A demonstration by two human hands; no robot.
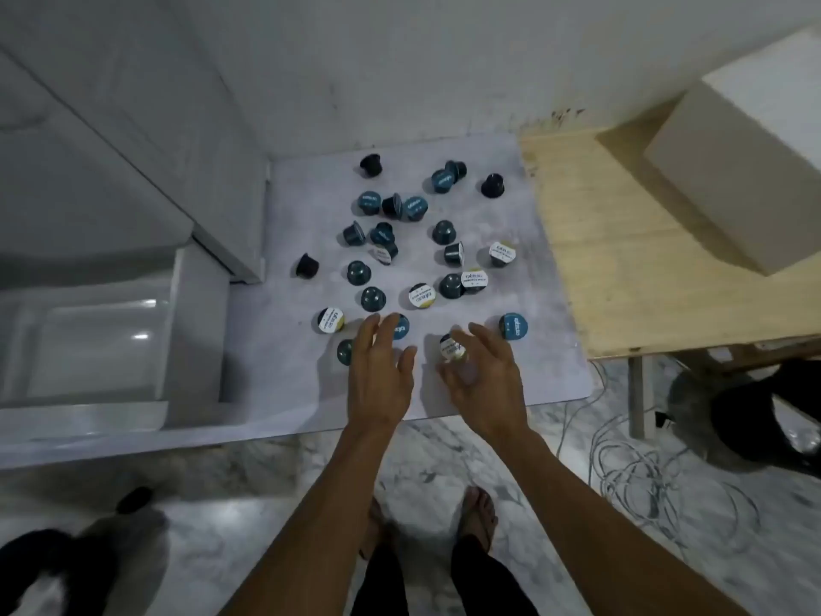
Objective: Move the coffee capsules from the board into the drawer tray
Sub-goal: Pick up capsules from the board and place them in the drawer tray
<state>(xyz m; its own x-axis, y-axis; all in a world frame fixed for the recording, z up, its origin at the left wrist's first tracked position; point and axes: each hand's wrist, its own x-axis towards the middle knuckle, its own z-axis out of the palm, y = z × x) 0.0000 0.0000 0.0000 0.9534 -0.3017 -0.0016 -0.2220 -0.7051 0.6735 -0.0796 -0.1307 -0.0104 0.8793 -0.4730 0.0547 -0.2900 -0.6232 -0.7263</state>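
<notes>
Board: your pale marbled board [275, 384] lies flat, its right edge against a bare wooden table [622, 269].
Capsules: about two dozen coffee capsules [372, 298] are scattered over the board, all on it, none in the tray. Some sit foil-up, some dome-up, a few on their sides.
Lid colours: teal lids and white lids both show; the print is too small to read.
Left hand: your left hand [378, 371] is over the near part of the board, palm down, fingers spread and loose, gripping nothing. Its fingertips overlap a teal-lid capsule [401, 327]; you can't tell if they touch.
Beside left hand: a dark capsule [344, 351] peeks out at its left edge, and a white-lid capsule [331, 321] is just beyond that.
Right hand: your right hand [482, 375] is curled around a white-lid capsule near the front [451, 347], thumb on one side, fingers arched past the other. Not clearly pinched yet; contact can't be told.
Near right hand: another teal-lid capsule [514, 326] sits just right of your fingers, apart from them.
Drawer tray: the white drawer tray [102, 344] stands open at the left of the board, lower down, glossy inside.
Other: a cardboard box [733, 171] is on the wooden table; loose cable [644, 473] lies on the marble floor.
</notes>
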